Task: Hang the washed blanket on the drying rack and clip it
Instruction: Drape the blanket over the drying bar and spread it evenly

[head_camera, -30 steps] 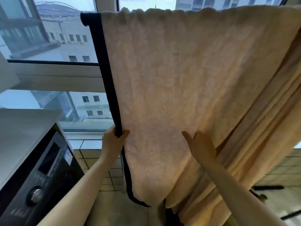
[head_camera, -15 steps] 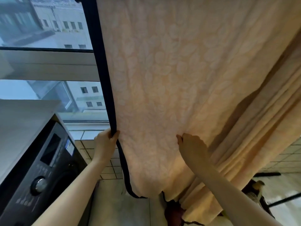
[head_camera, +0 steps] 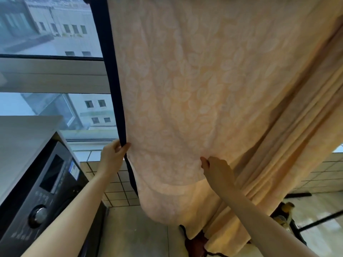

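Window (head_camera: 46, 30) behind, washer (head_camera: 42, 182) at left, blanket (head_camera: 204, 80) hung down from beyond the top edge, dark trim (head_camera: 111, 80) pinched by left hand (head_camera: 113, 156), fabric pinched lower down by right hand (head_camera: 217, 170), folds bunched at right.

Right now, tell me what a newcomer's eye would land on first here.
The peach blanket with a leaf pattern fills the middle and right, hanging from above. The left hand pinches its dark border at centre left, and the right hand grips the cloth at lower centre. A dark washing machine stands at the lower left.
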A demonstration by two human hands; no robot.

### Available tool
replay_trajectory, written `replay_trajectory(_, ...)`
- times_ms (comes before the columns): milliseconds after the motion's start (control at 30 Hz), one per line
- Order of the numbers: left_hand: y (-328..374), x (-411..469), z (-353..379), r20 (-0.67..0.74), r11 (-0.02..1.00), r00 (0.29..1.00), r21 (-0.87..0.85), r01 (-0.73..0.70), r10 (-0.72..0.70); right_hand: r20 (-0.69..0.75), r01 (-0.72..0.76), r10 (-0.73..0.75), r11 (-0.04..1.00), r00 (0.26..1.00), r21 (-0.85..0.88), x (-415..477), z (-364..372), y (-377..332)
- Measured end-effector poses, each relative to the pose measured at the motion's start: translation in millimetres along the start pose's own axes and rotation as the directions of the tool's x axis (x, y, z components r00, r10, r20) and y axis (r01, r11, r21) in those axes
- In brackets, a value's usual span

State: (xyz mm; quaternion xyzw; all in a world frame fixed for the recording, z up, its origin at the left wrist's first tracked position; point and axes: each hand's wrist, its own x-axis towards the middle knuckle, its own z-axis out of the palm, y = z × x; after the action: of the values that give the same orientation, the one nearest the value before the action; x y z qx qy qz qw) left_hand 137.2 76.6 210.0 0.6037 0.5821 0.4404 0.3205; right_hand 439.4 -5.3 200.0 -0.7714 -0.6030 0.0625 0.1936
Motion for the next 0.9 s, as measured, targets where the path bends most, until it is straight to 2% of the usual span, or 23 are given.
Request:
replay_trajectory(167, 29, 13, -1, 0.105, 0.970, 0.994, -0.244, 0.017, 0.009, -0.040, 0.006, -0.002, 0.996, 0.999, 0.094, -3, -13, -6)
replay_trajectory(267, 27, 11, 1, 0.164, 0.976, 0.986, -0.212, 0.047, -0.012, 0.010, 0.003, -0.003, 0.997, 1.000, 0.084, -10, -15, -17)
replay_trajectory(400, 20, 4, 1, 0.193, 0.970, 0.981, -0.242, 0.018, 0.030, 0.088, 0.157, -0.163, 0.985, 0.983, 0.073, -15, -12, -59)
replay_trajectory(500, 15, -1, -4, 0.312, 0.872, 0.950, -0.457, 0.172, -0.024, 0.121, 0.269, -0.290, 0.949, 0.950, 0.162, -11, -10, -106)
replay_trajectory(567, 11, -3, -3, 0.385, 0.810, 0.922, -0.533, 0.246, -0.027, 0.104, 0.307, -0.341, 0.917, 0.934, 0.254, -9, -7, -133)
replay_trajectory(667, 11, -9, -5, 0.371, 0.813, 0.927, -0.524, 0.254, -0.050, 0.031, 0.329, -0.353, 0.899, 0.935, 0.289, -11, 1, -168)
replay_trajectory(800, 10, -16, -10, 0.395, 0.872, 0.916, -0.468, 0.143, 0.061, -0.123, 0.339, -0.321, 0.925, 0.939, 0.170, -9, 3, -193)
replay_trajectory(900, 7, -15, -14, 0.398, 0.882, 0.915, -0.452, 0.136, 0.063, -0.138, 0.339, -0.322, 0.932, 0.937, 0.125, -8, 3, -198)
